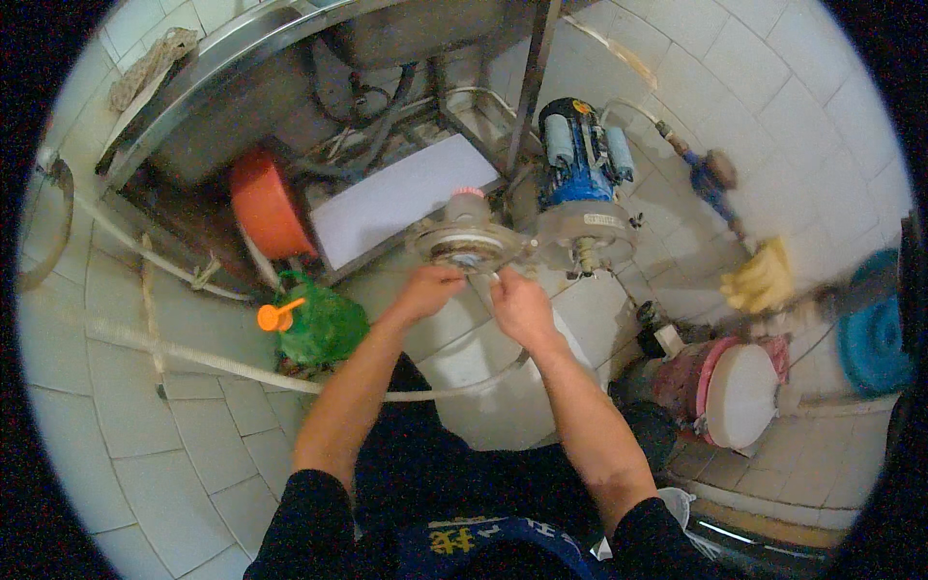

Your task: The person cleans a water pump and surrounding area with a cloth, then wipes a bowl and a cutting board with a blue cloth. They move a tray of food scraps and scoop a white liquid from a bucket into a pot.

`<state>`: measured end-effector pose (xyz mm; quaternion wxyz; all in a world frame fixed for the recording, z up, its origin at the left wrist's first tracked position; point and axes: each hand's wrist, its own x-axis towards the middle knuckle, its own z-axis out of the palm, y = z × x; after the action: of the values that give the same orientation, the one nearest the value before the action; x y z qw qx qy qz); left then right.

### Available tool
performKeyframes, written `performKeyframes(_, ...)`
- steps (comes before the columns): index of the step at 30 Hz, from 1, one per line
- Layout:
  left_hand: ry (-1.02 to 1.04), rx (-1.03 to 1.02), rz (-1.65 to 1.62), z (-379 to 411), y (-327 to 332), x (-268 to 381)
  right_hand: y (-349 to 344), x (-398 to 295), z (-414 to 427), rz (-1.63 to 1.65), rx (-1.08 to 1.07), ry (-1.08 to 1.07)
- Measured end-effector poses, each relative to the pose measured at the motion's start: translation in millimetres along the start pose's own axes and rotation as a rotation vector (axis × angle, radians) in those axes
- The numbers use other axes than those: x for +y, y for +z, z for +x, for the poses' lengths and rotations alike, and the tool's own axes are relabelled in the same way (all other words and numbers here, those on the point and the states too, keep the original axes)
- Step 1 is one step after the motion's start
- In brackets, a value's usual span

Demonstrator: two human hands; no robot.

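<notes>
A round machine cover (464, 246), swung away from its motor housing, is just beyond my hands and shows its inner side. My left hand (433, 291) has its fingers curled at the cover's lower left rim. Close to the lower right rim is my right hand (523, 304), fingers bent together; blur hides what lies between the fingertips. The blue electric motor (578, 163) stands right of the cover, behind a round housing (586, 225) with a spiral shaft (586, 255) sticking out.
A ribbed hose (232, 373) runs across the floor and past my forearms. Left are a green container (326, 326) with an orange spout and a red basin (268, 206). A white board (409, 199) lies under the metal sink (239, 87). Right are a yellow glove (761, 279) and a lidded bucket (739, 395).
</notes>
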<state>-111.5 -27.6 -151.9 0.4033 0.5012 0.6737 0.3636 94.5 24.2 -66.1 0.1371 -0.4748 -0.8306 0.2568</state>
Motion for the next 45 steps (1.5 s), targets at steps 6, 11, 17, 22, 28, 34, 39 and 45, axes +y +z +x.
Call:
performKeyframes(6,0.136,-0.181,0.466,38.9,37.9,2.8,-4.4,21.9,-4.2,-0.001,0.057,-0.019)
performKeyframes(11,0.124,-0.238,0.552,37.1,36.6,50.7,-19.1,18.0,-5.6,0.003,0.089,-0.004)
performKeyframes(17,0.300,0.030,0.282,10.8,13.4,59.5,-31.0,-3.8,-0.6,0.012,0.161,-0.093)
performKeyframes(22,-0.035,0.300,-0.128,-20.6,-14.4,16.1,-29.8,-31.6,10.4,-0.093,0.094,-0.188)
performKeyframes(28,-0.413,0.283,-0.757,-15.6,-19.8,2.5,-27.6,-40.6,26.9,-0.168,0.078,-0.143)
performKeyframes(34,-0.414,0.235,-1.047,7.3,2.2,14.4,-5.5,24.5,15.0,-0.101,0.120,0.035)
performKeyframes(39,-0.370,0.090,-1.595,12.2,27.2,23.2,30.4,39.8,2.0,-0.062,0.052,0.060)
performKeyframes(45,-0.229,-0.027,-1.900,18.6,67.1,7.3,15.2,-19.6,-1.7,0.028,0.001,0.036)
